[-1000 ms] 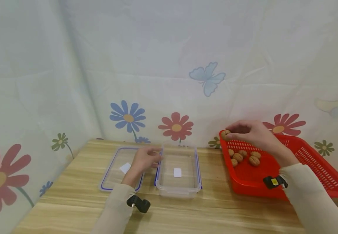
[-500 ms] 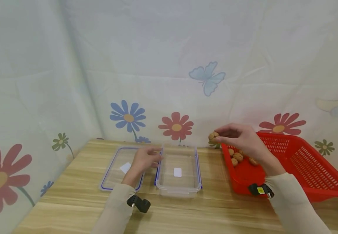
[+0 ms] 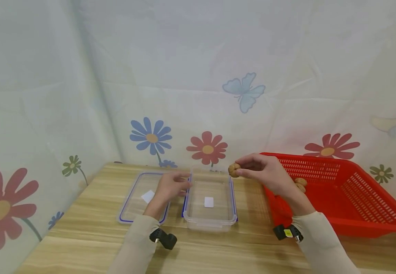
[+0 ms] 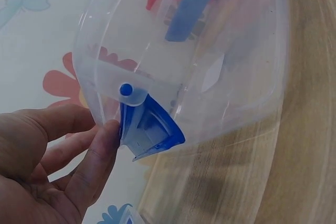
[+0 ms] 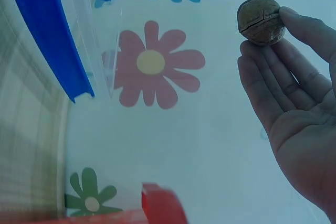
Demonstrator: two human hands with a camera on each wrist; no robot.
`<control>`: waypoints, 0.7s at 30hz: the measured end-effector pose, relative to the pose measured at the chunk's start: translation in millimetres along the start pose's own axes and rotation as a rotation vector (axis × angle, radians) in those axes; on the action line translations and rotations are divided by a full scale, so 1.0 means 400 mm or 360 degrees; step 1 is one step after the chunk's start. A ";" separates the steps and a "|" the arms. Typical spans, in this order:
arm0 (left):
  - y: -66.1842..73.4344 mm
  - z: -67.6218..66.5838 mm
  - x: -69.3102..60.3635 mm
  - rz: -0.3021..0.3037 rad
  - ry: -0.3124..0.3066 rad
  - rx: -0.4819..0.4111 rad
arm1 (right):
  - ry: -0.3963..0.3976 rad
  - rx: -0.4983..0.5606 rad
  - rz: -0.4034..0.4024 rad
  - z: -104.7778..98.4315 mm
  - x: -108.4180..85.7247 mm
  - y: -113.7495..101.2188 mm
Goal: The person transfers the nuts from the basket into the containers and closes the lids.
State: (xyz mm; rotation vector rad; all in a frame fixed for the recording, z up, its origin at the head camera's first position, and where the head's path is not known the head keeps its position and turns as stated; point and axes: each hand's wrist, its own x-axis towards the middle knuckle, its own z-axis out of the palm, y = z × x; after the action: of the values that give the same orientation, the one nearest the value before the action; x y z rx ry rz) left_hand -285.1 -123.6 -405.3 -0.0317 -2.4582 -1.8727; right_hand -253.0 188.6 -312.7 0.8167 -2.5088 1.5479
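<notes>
A walnut [image 3: 234, 170] is pinched between the thumb and fingertips of my right hand [image 3: 270, 173], just beyond the right rim of a clear container [image 3: 209, 219] with blue clips. The right wrist view shows the same walnut [image 5: 261, 21] at the fingertips. My left hand [image 3: 171, 187] is at the container's left side, fingers loosely bent. In the left wrist view, fingers of the left hand [image 4: 68, 156] touch the container's wall by a blue clip [image 4: 152, 129]. A white label [image 3: 209, 202] shows through the container, and no walnuts are seen in it.
A red basket [image 3: 372, 227] stands at the right, with walnuts [image 3: 300, 182] inside, partly hidden by the right hand. A clear lid with a blue seal [image 3: 126, 220] lies left of the container. A flowered curtain [image 3: 170, 76] hangs behind the table.
My right hand has moved left from the basket's left rim to the container's right side, carrying the walnut and coming down slightly. The left hand has stayed in place.
</notes>
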 end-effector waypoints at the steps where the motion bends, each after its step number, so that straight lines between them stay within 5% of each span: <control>1: 0.000 0.000 -0.001 -0.0003 -0.0001 -0.0008 | -0.0008 0.0018 0.0000 0.007 0.001 0.001; 12: -0.002 -0.001 -0.002 -0.0014 -0.0010 -0.0023 | -0.0118 0.0112 -0.0086 0.088 0.011 0.005; 21: 0.002 -0.001 -0.004 -0.0024 -0.0021 -0.0036 | -0.0190 0.0168 -0.0033 0.140 0.017 0.005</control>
State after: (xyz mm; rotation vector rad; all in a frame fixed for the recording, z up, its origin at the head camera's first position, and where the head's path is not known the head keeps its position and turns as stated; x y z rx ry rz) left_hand -283.6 -123.8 -404.5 -0.0264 -2.4530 -1.9122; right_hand -248.6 139.1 -339.1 0.9741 -2.5076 1.6856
